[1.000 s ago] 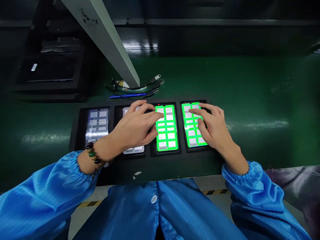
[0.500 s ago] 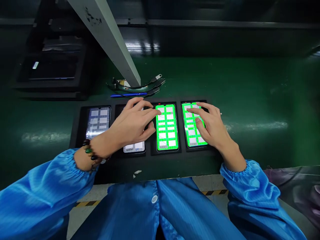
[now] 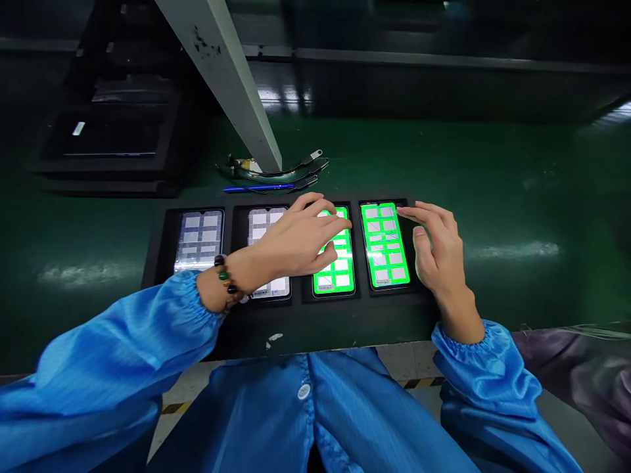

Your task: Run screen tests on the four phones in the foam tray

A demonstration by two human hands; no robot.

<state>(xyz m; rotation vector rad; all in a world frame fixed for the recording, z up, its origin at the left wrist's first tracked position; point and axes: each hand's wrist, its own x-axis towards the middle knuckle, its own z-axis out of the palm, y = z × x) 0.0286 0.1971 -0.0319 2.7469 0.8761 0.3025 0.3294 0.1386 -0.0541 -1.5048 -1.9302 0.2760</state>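
Observation:
Several smartphones lie face up in a row, each in a black holder. My left hand (image 3: 308,240) is open over the third phone (image 3: 335,281), fingers spread across its green-and-white grid screen and hiding part of it; whether a fingertip touches the glass I cannot tell. Its wrist and forearm partly cover the second phone (image 3: 261,220), which shows a white and grey grid. My right hand (image 3: 438,246) is open at the right side of the fourth phone (image 3: 385,246), index fingertip by its upper right corner. That screen shows a green grid with thin dark lines. The leftmost phone (image 3: 200,236) has a dim grey grid.
Behind the phones lie a blue pen (image 3: 259,188) and black cables (image 3: 300,172) with metal plugs. A grey post (image 3: 236,92) rises from the green table (image 3: 493,190). At the back left stands a black box (image 3: 108,141) with a dark device on it.
My left hand has moved right, from between the second and third phones to over the third. My right hand has shifted right, off the fourth phone's screen to its edge.

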